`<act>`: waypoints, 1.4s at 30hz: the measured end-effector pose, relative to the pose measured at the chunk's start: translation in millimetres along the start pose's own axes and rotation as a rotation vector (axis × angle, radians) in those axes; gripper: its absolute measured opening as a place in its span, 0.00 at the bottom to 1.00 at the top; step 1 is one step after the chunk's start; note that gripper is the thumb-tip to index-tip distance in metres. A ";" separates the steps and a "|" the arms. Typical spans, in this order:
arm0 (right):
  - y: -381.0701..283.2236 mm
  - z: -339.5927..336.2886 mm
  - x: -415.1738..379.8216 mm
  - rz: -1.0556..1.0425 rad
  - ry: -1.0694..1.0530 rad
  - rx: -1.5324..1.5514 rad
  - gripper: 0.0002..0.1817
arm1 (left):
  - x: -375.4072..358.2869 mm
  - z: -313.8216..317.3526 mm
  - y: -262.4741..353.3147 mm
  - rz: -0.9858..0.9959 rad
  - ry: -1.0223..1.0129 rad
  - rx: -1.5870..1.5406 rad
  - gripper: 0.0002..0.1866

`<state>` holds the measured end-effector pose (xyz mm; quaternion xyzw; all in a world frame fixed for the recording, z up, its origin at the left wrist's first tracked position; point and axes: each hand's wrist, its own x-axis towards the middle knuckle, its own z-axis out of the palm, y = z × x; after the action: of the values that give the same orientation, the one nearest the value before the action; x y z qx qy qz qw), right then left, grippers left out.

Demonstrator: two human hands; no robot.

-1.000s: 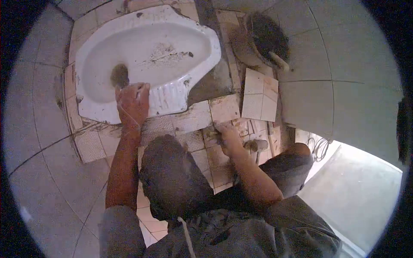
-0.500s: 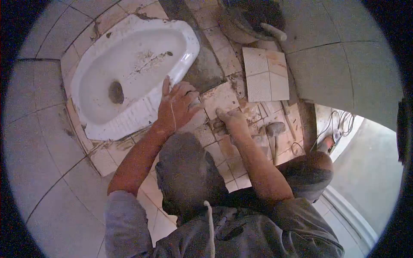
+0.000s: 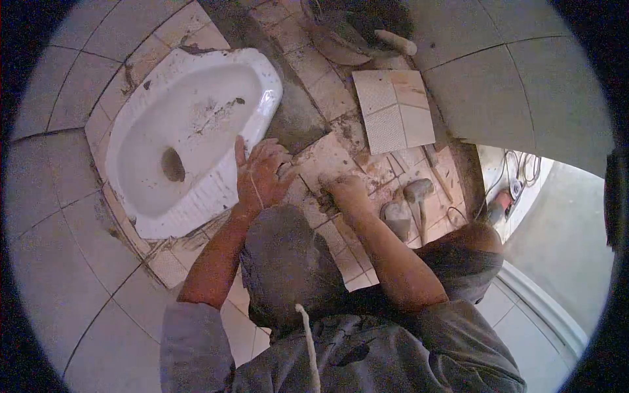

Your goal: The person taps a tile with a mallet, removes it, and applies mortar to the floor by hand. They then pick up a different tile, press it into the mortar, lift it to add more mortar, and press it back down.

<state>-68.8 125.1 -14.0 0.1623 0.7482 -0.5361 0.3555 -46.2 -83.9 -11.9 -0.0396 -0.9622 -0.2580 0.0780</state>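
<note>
My left hand (image 3: 262,178) lies with its fingers spread at the edge of the white squat toilet (image 3: 190,144), its thumb against the rim. Just to the right, my right hand (image 3: 347,193) is closed at the lower edge of a dusty floor tile (image 3: 325,156). What its fingers grip, if anything, is hidden. Dark, crumbly material shows beside those fingers. A hammer with a dark head (image 3: 418,190) and a trowel-like flat tool (image 3: 396,219) lie right of my right hand.
A patterned tile piece (image 3: 394,111) lies at the upper right, below a dark bucket (image 3: 334,36) with a light handle (image 3: 396,42). Near the doorway are a cable (image 3: 504,173) and a red and grey power tool (image 3: 501,203). My bent knee (image 3: 481,239) is at the right.
The view has shifted, so the toilet sits lower and further left. My right hand has moved slightly down and left relative to the tile. My left hand stays by the rim.
</note>
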 end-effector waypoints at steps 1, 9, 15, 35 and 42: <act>7.3 1.8 5.0 -0.069 0.007 -0.054 0.17 | 0.7 -1.2 0.8 0.002 -0.004 0.004 0.17; -8.7 11.2 -4.7 0.138 0.073 0.072 0.19 | 3.5 -0.6 6.7 -0.027 -0.026 0.070 0.17; 62.5 24.7 26.2 -0.132 0.067 -0.074 0.21 | 6.3 0.7 14.2 -0.024 0.023 0.086 0.19; 9.7 -6.6 5.0 0.031 -0.077 -0.029 0.23 | 1.9 9.4 16.3 0.117 -0.098 0.218 0.24; 19.9 -1.3 9.2 -0.094 -0.022 -0.077 0.24 | -6.5 18.6 32.5 0.171 -0.095 0.124 0.41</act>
<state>-63.3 132.4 -33.8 0.1071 0.7712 -0.5247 0.3443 -38.4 -46.7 -13.0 -0.1291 -0.9719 -0.1885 0.0562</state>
